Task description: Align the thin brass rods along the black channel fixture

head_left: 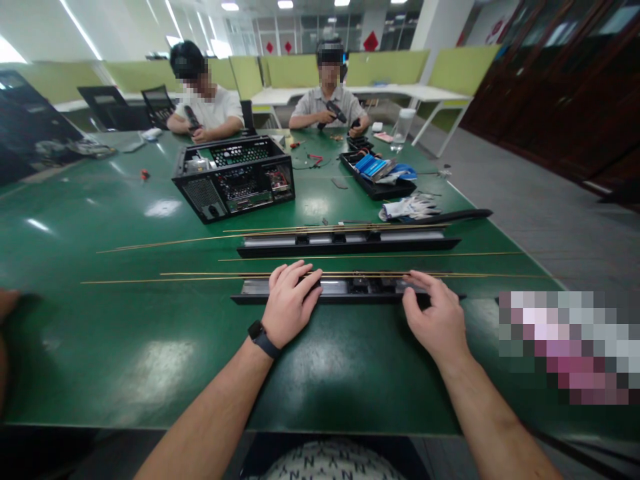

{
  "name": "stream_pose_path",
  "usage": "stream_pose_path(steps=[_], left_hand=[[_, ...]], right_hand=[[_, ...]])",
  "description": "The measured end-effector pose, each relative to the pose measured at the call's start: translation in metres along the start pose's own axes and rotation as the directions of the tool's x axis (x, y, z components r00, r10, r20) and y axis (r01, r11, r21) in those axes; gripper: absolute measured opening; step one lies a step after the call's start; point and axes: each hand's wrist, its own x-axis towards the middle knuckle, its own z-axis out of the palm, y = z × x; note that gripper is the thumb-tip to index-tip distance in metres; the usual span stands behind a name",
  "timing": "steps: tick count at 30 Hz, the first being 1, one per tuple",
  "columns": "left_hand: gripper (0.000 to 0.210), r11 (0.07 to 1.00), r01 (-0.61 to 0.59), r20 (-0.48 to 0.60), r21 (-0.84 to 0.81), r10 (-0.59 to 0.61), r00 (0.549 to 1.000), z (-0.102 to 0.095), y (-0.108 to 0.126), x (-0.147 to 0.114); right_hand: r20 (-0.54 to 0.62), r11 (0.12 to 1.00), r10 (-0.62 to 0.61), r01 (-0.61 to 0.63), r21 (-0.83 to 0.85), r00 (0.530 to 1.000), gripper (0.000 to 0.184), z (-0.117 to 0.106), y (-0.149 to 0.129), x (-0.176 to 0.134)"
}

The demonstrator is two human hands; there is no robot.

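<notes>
- The left hand (294, 300) lies palm down over the near black strip (340, 299), fingers spread and closed on nothing that shows; its palm hides the strip beneath, so how firmly it presses cannot be told.
- The right hand (436, 317) is loosely curved at the strip's right part, thumb and fingers apart; whether a fingertip touches a rod cannot be told.
- The near strip lies on the tabletop (150, 373) in front of the person, with thin brass rods (125, 281) along it that overshoot both its ends.
- Those long overhangs look easy to knock: a sleeve or forearm catching one could swing the whole rod out of line.
- Rods this thin would probably bend if a palm leaned on an unsupported stretch.
- Their right ends reach close to the tabletop's edge, so a push that way could let one stick out and snag.
- The tabletop looks smooth and glossy; uneven pressure from the two hands might make the strip slide or turn.
- Dark clips (360, 285) sit in its channel, and a careless fingertip could shift or pinch against them.
- The far black strip (350, 251) is near, with rods too; crossing rods could tangle.
</notes>
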Motion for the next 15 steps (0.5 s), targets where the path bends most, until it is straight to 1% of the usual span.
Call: stream_pose_path(steps=[2, 3, 7, 9, 12, 15], left_hand=[[0.03, 1.0, 0.004, 0.003, -0.004, -0.004, 1.0, -0.0001, 0.0003, 0.0002], [0.03, 1.0, 0.008, 0.006, -0.005, -0.008, 1.0, -0.0002, 0.0005, 0.0004], [0.03, 1.0, 0.018, 0.01, -0.006, -0.018, 1.0, -0.0001, 0.0009, 0.0008], [0.03, 1.0, 0.018, 0.006, -0.009, -0.018, 1.0, 0.0002, 0.0005, 0.0008], [0.03, 1.0, 0.01, -0.001, -0.01, -0.01, 1.0, 0.0007, -0.0005, 0.0005], [0.03, 1.0, 0.0, -0.006, -0.005, 0.0, 1.0, 0.001, -0.0011, 0.0002]], right_hand=[[-0.024, 0.999, 0.036, -0.036, -0.02, 0.999, 0.027, -0.0003, 0.0017, 0.0009], [-0.024, 0.999, 0.032, -0.033, -0.023, 0.999, 0.026, 0.0, 0.0021, 0.001], [0.033, 0.997, -0.071, 0.071, 0.022, 0.997, 0.029, 0.0022, -0.0002, -0.001], [0.049, 0.995, -0.094, 0.092, 0.044, 0.994, 0.032, 0.0028, -0.0018, -0.0019], [0.015, 0.999, -0.033, 0.033, 0.032, 0.999, 0.034, 0.002, -0.0016, -0.0013], [-0.012, 1.0, 0.015, -0.015, 0.011, 1.0, 0.029, 0.0007, 0.0005, 0.0002]])
